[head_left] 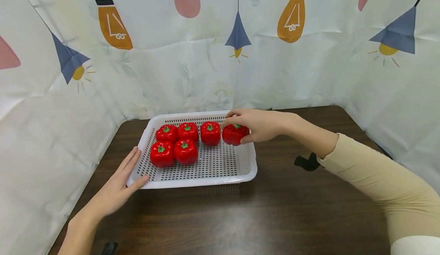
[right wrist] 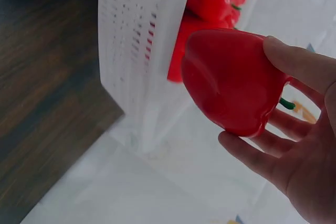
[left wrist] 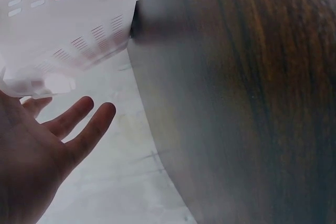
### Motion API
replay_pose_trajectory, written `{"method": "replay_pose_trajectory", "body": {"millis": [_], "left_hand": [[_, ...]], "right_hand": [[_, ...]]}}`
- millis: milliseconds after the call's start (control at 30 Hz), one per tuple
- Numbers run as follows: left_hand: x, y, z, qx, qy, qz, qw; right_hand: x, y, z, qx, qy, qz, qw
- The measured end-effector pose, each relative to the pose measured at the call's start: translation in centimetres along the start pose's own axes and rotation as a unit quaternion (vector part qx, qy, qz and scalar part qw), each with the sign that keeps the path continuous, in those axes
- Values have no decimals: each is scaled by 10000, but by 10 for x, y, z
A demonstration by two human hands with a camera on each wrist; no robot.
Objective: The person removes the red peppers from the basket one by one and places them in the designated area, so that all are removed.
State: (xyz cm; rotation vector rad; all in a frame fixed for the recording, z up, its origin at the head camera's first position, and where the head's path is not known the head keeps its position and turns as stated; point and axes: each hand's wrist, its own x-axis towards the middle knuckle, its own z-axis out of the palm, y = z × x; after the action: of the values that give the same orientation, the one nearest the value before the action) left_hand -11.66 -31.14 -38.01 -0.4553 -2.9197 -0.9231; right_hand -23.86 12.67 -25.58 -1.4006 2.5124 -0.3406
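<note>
My right hand grips a shiny red bell pepper between thumb and fingers, over the back right part of a white perforated basket. In the right wrist view this bell pepper is tilted, its green stem toward the palm. Several other red bell peppers sit in the basket, grouped at the left with one at the back middle, green stems up. With fingers straight and spread, my left hand rests at the basket's front left corner. The left wrist view shows its fingers extended beside the basket wall.
The basket stands on a dark wood table. A black object lies under the right forearm, and another black piece is at the front left. White sheeting printed with lamps encloses the back and sides.
</note>
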Motion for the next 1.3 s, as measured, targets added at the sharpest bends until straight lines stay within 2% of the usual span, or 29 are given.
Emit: {"method": "replay_pose_trajectory", "body": {"millis": [267, 567, 767, 967, 1300], "left_hand": [[0, -2, 0, -34, 31, 7, 10000], [0, -3, 2, -45, 66, 35, 10000], [0, -4, 2, -22, 95, 37, 9999], [-1, -5, 3, 50, 107, 17, 9999], [-1, -7, 4, -7, 117, 61, 9999]], "right_hand": [[-16, 14, -10, 16, 208, 57, 9998], [-31, 29, -18, 155, 289, 308, 9990], [-36, 42, -19, 224, 247, 429, 9985], [-40, 54, -19, 564, 222, 573, 9965], [-47, 74, -11, 548, 184, 672, 9961]]}}
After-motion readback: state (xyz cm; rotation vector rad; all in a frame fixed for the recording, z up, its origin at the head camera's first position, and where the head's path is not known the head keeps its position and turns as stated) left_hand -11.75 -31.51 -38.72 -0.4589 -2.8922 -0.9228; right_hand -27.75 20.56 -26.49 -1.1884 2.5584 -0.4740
